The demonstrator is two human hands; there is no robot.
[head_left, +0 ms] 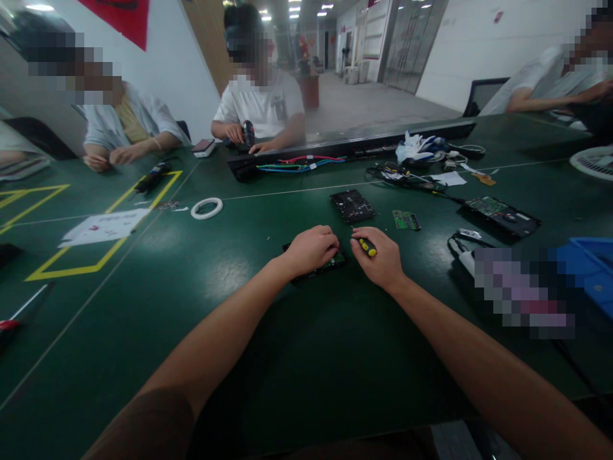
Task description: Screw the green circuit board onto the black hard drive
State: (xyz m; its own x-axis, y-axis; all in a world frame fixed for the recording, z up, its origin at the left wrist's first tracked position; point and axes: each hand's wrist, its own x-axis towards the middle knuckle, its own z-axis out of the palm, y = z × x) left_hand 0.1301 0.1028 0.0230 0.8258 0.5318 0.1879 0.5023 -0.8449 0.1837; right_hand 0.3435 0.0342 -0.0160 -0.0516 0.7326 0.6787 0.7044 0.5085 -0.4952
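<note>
My left hand [310,249] is closed over a flat black hard drive [335,261] with a green board showing, pinning it to the dark green table [297,345]. My right hand [380,259] grips a small yellow-and-black screwdriver [368,247], its tip pointing toward the drive. The two hands sit close together at the table's middle. Most of the drive is hidden under my left fingers.
Beyond my hands lie another black drive [353,206], a loose green circuit board [406,220] and a third opened drive [502,216] at right. A white tape ring [207,208], coloured cables [301,164], a blue tray [596,268] and three seated people surround the table.
</note>
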